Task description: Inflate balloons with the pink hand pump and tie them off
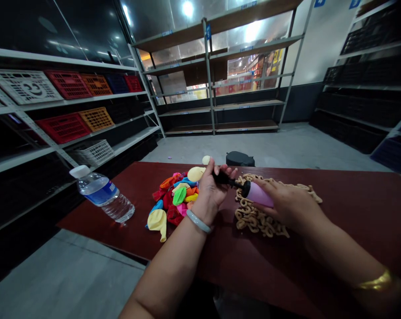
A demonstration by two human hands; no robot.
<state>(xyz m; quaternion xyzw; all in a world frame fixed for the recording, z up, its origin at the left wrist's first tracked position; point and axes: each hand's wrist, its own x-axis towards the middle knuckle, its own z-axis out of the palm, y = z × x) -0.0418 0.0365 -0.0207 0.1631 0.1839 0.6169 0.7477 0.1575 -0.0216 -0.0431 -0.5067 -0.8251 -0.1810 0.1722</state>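
A balloon hand pump with a purple barrel (259,194) and black end is held between my two hands above the table. My left hand (213,188), palm turned up, has its fingers curled round the black end. Around the purple barrel my right hand (288,204) is closed; its grip hides the far end of the pump. Just left of my left hand lies a heap of limp coloured balloons (179,196), with a pale yellow balloon (157,223) at its near edge. Beneath the pump and right hand spreads a pile of tan, curly tube-like pieces (253,219).
A water bottle (104,194) with a white cap stands at the left on the dark red table (353,199). Behind the table's far edge is a black object (240,158). Shelves with plastic crates (67,84) line the left; a metal rack (209,84) stands at the back.
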